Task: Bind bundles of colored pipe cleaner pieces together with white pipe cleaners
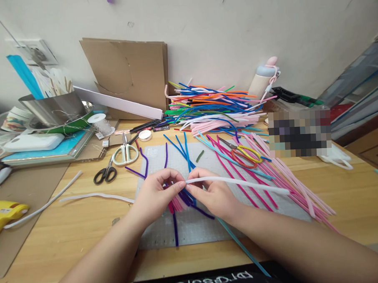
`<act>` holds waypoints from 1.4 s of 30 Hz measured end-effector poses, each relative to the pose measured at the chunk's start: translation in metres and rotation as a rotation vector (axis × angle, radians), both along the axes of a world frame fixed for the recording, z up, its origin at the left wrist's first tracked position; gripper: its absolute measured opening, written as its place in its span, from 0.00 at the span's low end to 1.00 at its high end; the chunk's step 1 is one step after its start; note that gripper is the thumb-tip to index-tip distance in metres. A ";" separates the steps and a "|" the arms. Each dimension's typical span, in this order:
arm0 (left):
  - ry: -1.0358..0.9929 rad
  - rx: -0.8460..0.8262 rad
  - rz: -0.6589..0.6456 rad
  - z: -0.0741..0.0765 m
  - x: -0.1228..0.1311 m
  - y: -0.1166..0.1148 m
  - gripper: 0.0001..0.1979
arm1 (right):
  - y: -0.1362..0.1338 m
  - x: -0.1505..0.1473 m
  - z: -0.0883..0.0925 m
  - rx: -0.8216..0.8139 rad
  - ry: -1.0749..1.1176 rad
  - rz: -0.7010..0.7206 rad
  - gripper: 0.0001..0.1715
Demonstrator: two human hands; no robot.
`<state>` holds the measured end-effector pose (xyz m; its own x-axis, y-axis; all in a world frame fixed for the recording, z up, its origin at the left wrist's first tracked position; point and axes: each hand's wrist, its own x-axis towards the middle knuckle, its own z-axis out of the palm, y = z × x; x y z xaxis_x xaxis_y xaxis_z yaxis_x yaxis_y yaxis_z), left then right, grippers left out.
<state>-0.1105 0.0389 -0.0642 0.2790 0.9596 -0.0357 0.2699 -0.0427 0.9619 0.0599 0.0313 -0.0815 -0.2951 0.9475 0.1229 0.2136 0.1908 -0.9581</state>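
Over the cutting mat (pixel 158 236), a white pipe cleaner (pixel 241 181) is pinched near its left end between my fingertips. It runs out to the right, across my right hand (pixel 211 192). My left hand (pixel 161 192) meets the right one at that end, thumb and index finger pressed together. Below the hands lie short pink pipe cleaners (pixel 178 203) and dark purple pipe cleaners (pixel 175 229), partly hidden by the fingers. Blue pipe cleaners (pixel 187 152) stretch away behind them. Magenta pipe cleaners (pixel 227 167) lie on the mat to the right.
Scissors with white handles (pixel 125 154), black scissors (pixel 105 174) and orange-yellow scissors (pixel 246 155) lie around the mat. A pile of coloured pipe cleaners (pixel 212 107) sits by the wall, beside cardboard (pixel 136 73) and a bottle (pixel 261 82). A yellow glue gun (pixel 6 214) is at left.
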 end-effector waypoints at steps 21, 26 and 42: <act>-0.080 -0.203 -0.179 0.008 -0.005 -0.002 0.07 | 0.010 0.010 -0.001 0.434 -0.034 0.254 0.07; -0.099 -0.208 -0.205 0.018 -0.007 -0.006 0.08 | 0.008 0.015 0.005 0.612 -0.193 0.186 0.01; -0.151 0.174 -0.086 0.032 -0.032 -0.014 0.05 | -0.015 0.035 0.052 0.398 -0.457 0.014 0.21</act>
<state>-0.1424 0.0252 -0.0327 0.3492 0.9204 0.1758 0.1121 -0.2273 0.9673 0.0945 0.0168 -0.0298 -0.4136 0.8505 0.3248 0.5816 0.5213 -0.6244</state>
